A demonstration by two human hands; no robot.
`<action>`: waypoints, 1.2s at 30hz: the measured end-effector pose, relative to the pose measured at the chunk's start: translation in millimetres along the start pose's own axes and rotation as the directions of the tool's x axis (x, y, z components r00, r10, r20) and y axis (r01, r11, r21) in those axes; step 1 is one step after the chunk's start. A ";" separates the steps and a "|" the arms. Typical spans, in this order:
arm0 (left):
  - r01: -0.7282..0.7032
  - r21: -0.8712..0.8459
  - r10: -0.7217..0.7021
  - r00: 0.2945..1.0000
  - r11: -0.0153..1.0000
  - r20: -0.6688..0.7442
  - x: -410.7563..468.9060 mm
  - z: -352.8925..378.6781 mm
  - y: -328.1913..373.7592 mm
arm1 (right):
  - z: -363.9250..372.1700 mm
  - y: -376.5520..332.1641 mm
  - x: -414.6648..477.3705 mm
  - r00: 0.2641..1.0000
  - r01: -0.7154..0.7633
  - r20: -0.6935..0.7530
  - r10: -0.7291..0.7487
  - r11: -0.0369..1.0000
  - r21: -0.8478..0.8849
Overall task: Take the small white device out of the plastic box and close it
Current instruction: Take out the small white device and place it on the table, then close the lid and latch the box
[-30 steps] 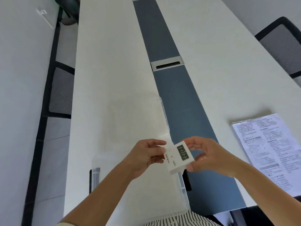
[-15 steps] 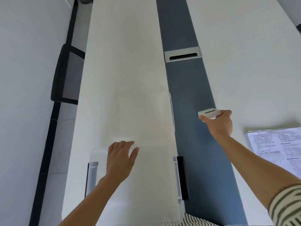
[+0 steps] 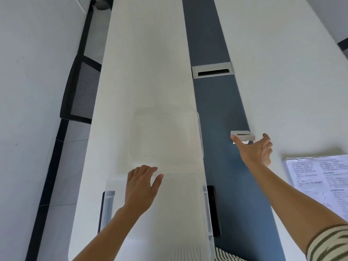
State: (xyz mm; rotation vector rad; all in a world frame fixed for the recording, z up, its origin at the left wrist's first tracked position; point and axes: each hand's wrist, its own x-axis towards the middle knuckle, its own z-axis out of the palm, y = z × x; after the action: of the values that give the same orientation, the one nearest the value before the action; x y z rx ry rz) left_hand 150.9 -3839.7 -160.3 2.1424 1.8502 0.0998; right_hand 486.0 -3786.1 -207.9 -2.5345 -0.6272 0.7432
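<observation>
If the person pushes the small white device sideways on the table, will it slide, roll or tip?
The small white device looks flat and boxy, so it will probably slide, not roll. It seems propped on a small stand, so a push might tip it. The right hand handles it alone, so likely light.

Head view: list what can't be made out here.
- Small white device: edge-on, so its display is hidden; whether the right hand grips it is unclear.
- Plastic box: near end cut off by the bottom edge; the left hand covers part of its far rim.
- Printed sheets: text too small, cut by the right edge.
</observation>
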 end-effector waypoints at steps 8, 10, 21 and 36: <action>0.040 -0.179 -0.077 0.976 0.983 -0.203 -20.8 -16.9 -33.4 | 6.9 -29.6 -42.6 0.921 0.343 0.191 -0.341 0.939 0.021; 0.108 -0.172 -0.142 0.969 0.979 -0.202 -33.9 -18.5 -52.4 | 26.4 -41.2 -50.1 0.881 0.382 0.321 -0.348 0.923 -0.050; 0.385 -0.404 -0.429 0.903 0.830 -0.019 -112.7 -2.1 -93.7 | 100.9 -58.6 -51.3 0.894 0.388 0.380 -0.239 0.838 -0.385; 0.395 -0.442 -0.452 0.892 0.805 -0.026 -111.5 8.5 -102.8 | 96.9 -71.0 -46.2 0.893 0.438 0.313 -0.322 0.780 -0.447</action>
State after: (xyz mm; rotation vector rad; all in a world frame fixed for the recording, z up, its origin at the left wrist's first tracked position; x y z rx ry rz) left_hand 36.6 -3937.7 -180.3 1.4205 2.1005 0.5056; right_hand 373.4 -3727.3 -228.1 -2.6430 -1.5514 0.7886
